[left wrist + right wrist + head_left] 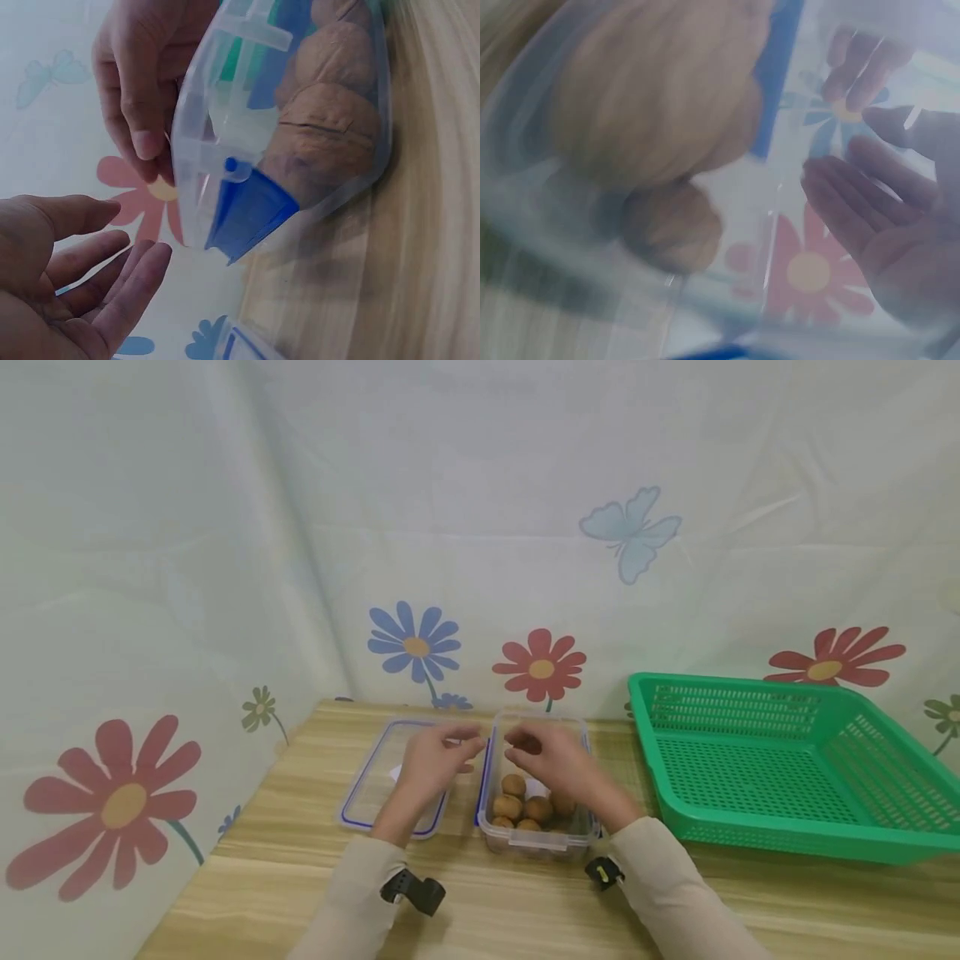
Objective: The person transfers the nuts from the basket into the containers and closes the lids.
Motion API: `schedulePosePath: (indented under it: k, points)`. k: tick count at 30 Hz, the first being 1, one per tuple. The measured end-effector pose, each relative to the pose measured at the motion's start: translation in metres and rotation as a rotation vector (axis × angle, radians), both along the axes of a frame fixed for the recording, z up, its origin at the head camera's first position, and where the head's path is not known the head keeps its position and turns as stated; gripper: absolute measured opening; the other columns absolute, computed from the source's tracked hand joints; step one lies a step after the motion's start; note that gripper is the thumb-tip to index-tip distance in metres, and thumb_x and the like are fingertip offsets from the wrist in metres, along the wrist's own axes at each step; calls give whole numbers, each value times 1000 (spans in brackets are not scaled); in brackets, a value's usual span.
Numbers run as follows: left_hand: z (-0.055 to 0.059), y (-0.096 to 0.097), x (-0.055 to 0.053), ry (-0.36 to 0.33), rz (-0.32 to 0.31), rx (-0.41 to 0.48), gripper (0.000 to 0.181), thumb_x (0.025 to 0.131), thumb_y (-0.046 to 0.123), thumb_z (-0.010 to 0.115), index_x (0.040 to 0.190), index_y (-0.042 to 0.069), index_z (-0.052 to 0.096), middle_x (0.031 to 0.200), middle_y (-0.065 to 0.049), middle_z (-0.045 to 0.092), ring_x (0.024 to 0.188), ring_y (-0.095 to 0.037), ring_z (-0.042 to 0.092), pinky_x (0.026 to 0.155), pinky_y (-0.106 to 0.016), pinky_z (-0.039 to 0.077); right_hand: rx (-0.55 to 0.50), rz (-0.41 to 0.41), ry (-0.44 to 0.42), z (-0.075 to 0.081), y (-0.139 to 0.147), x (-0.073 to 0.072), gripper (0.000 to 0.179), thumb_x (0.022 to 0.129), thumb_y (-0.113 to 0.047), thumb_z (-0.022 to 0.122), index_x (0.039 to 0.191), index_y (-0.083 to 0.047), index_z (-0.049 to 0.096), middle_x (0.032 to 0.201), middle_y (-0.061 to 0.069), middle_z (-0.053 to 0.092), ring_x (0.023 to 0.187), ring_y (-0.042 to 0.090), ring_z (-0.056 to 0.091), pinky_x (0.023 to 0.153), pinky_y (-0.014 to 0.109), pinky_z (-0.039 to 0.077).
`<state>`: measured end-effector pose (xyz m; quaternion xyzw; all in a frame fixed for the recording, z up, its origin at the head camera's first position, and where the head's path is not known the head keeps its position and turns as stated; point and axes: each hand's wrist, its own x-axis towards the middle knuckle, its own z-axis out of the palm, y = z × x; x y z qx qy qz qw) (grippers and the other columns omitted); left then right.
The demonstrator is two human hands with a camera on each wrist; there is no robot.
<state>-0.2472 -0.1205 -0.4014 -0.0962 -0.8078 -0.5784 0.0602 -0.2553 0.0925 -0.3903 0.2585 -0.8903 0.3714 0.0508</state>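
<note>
A clear plastic container (545, 841) with blue side clips stands at the middle of the table. Several walnuts (538, 810) lie in it, mostly toward its near end; the left wrist view shows walnuts (322, 127) through the clear wall. My left hand (437, 760) hovers between the container and its lid, fingers loosely bent and nothing in them. Above the container is my right hand (557, 762), likewise holding nothing, its fingers relaxed and facing the left hand. Flat on the table to the left lies the clear lid (378, 777) with a blue seal, partly hidden by my left hand.
A large green plastic basket (750, 827) with slotted walls stands to the right of the container. Behind the wooden table (487, 910) hangs a pale curtain (480, 527) printed with flowers and a butterfly. Dark straps with small devices sit on both wrists.
</note>
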Motion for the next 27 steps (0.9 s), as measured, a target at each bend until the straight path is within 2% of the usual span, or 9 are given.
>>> schedulePosePath:
  k: [3,6,12,20,24,27]
  points:
    - [5,-6,1,24,31,-26,33,100,18,76,128,1,75,121,-15,76,97,-37,77,79,-42,65,-68,-12,33,5,-6,3,25,102,-10,73,124,-1,73,118,12,75,107,27,72,96,43,60]
    - [10,-13,1,34,47,-59,35,99,23,77,128,3,76,120,-13,77,95,-34,78,82,-45,64,-133,-28,30,11,-12,7,27,102,-11,73,127,0,71,119,12,75,109,28,73,97,44,60]
    - [23,-27,-3,85,24,-84,35,100,24,75,128,2,75,125,-16,75,103,-32,76,84,-40,64,-264,-60,7,17,-29,16,28,101,-11,74,127,-2,71,121,14,74,108,30,74,93,46,61]
    - [28,-56,-8,93,52,-132,45,102,37,73,135,6,72,132,-12,72,108,-33,74,91,-45,62,-373,-79,-151,18,-63,29,44,103,-23,71,142,-4,62,135,15,68,121,34,68,96,49,60]
    - [28,-72,-10,115,53,-153,49,103,37,71,140,6,69,137,-14,70,109,-35,74,94,-48,60,-412,-92,-202,16,-77,35,53,103,-29,70,147,-3,57,140,17,64,126,36,65,98,52,59]
    - [25,-85,-10,122,51,-172,51,103,36,72,144,6,66,140,-17,67,116,-36,71,96,-49,59,-432,-106,-240,13,-88,39,57,103,-33,70,149,-2,55,142,17,62,127,37,64,98,53,58]
